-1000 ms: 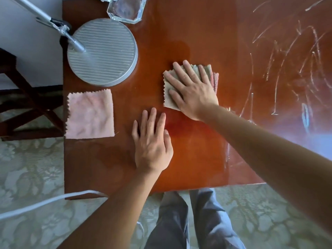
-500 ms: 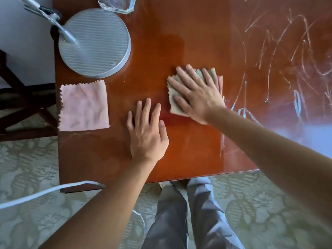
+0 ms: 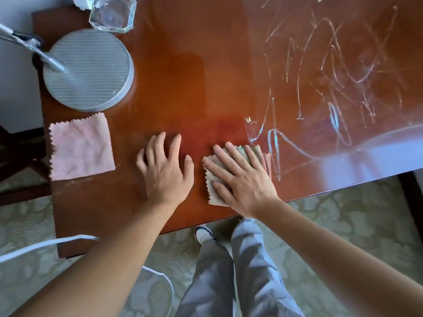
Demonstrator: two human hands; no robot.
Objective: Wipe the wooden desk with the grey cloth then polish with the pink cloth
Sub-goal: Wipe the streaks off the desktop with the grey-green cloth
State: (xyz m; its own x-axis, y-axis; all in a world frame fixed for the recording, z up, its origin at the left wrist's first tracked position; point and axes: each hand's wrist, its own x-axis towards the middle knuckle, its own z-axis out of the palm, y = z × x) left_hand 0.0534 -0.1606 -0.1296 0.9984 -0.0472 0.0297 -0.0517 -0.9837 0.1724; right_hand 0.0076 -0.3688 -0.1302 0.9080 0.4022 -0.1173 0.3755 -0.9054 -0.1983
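**Grey cloth pressed flat near the desk's front edge**

The grey cloth (image 3: 214, 191) is a small folded square with a zigzag-cut border, its weave a dull grey-green, and a strip of pinkish fabric peeks out along its 3 o'clock side. It lies on the wooden desk (image 3: 206, 88) at about 5 o'clock from the desk's middle, close to the front edge. The right hand (image 3: 240, 177) covers most of it, palm down, fingers straight and slightly spread, pointing toward 11 o'clock and pressing the cloth against the wood.

The left hand (image 3: 166, 172) rests on bare wood just beside the cloth, at its 9 o'clock, not touching it; the fingers are fanned apart and slightly bent, with the tips on the surface.

The pink cloth (image 3: 81, 146) lies spread open as a single crumpled square with the same pinked edges, at 9 o'clock from the left hand, near the desk's left edge.

The desk is glossy reddish-brown. Pale scribbled streaks (image 3: 332, 76) cover its right half, from 12 to 3 o'clock of the grey cloth, the nearest strokes just beside it.

At 11 o'clock on the desk stands a clear faceted glass dish (image 3: 112, 14); whether it holds anything cannot be told. Just below it sits a round ribbed metal lamp base (image 3: 91, 69), directly above the pink cloth.
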